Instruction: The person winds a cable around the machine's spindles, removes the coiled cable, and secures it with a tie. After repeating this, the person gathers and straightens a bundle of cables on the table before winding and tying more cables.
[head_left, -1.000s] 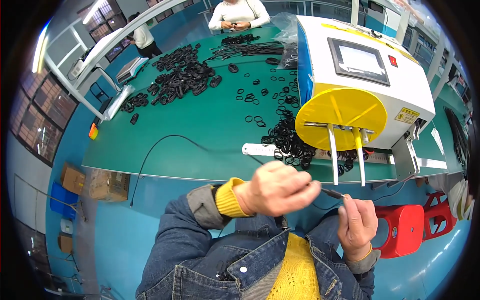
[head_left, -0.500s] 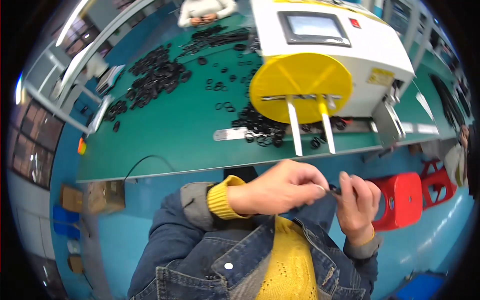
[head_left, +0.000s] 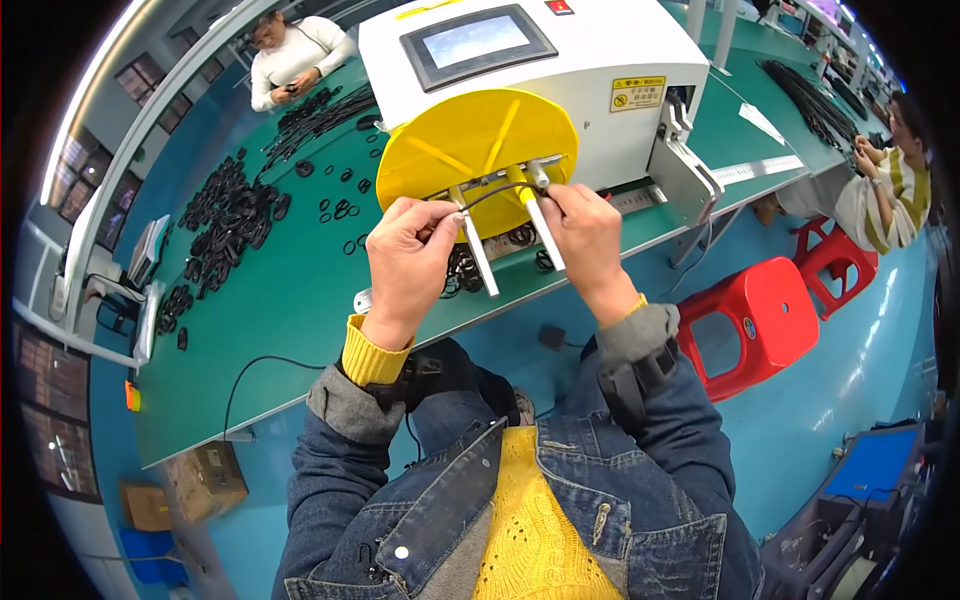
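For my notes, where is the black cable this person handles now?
In the head view, the black cable is a little above centre, arching between the left hand and the right hand, in front of the yellow disc.

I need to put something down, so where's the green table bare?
The widest bare patch on the green table lies between the heap of black coils and the black cable near the front edge. It's crowded at that heap and below the yellow disc, where black rings lie.
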